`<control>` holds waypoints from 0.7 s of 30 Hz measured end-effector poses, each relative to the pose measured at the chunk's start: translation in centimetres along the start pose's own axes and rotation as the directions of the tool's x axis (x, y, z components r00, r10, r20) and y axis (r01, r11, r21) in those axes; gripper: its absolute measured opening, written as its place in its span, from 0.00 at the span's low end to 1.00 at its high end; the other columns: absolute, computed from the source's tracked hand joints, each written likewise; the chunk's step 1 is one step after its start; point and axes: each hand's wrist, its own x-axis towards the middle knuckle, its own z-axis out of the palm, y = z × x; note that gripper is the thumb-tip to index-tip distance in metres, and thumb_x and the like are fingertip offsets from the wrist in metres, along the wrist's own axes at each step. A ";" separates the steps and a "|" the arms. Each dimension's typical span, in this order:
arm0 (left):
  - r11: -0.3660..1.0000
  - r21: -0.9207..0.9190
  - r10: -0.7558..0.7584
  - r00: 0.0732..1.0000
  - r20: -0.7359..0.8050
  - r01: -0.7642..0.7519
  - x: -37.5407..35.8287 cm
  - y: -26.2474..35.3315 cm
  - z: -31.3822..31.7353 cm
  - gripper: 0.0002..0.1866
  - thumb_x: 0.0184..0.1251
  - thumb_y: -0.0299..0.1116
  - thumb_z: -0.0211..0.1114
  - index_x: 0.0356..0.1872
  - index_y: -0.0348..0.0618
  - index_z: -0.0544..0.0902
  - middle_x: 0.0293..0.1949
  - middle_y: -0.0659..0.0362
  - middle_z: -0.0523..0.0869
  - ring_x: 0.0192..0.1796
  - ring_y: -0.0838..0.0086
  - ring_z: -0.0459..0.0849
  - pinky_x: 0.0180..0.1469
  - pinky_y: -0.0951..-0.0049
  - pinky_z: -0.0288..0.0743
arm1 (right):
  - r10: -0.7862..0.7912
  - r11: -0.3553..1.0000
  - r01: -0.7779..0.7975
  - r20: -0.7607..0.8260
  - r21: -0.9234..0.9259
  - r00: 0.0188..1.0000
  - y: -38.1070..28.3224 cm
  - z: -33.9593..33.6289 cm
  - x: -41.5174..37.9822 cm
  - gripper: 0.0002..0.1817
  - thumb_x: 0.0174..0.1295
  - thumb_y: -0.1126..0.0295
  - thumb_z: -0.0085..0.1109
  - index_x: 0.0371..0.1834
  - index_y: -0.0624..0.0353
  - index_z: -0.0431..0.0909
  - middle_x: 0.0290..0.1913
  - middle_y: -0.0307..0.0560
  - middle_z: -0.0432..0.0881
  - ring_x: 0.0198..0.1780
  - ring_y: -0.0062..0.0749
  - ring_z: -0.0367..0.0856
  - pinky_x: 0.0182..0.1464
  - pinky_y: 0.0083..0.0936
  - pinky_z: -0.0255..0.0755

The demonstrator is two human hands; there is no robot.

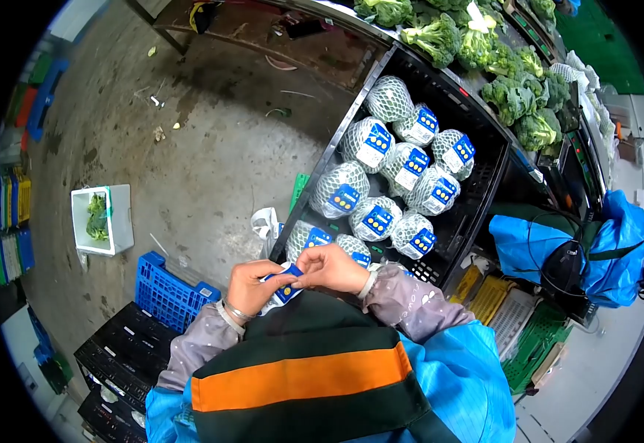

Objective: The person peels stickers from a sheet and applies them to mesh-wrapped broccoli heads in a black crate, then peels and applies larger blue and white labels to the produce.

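Note:
Close to my body, my left hand and my right hand meet over a blue-and-white label. Both sets of fingers are closed, pinching it from either side. What lies under the label is mostly hidden by my hands. Just beyond them is a black crate holding several round bundles in white foam netting. Most of these carry a similar label facing up.
Loose broccoli heads lie on the bench at the top right. A white bin with green leaves stands on the floor at left. Nearby are a blue crate and stacked black crates. Blue plastic hangs at right.

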 end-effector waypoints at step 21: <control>0.428 0.606 -0.871 0.485 0.078 0.670 -19.0 -14.0 -10.8 0.12 0.49 0.31 0.72 0.35 0.38 0.85 0.29 0.58 0.86 0.31 0.76 0.83 0.36 0.74 0.76 | -0.749 0.170 -0.460 -0.418 -0.871 0.514 -14.7 -31.2 8.3 0.31 0.41 0.56 0.71 0.51 0.49 0.73 0.48 0.54 0.76 0.49 0.47 0.75 0.50 0.38 0.71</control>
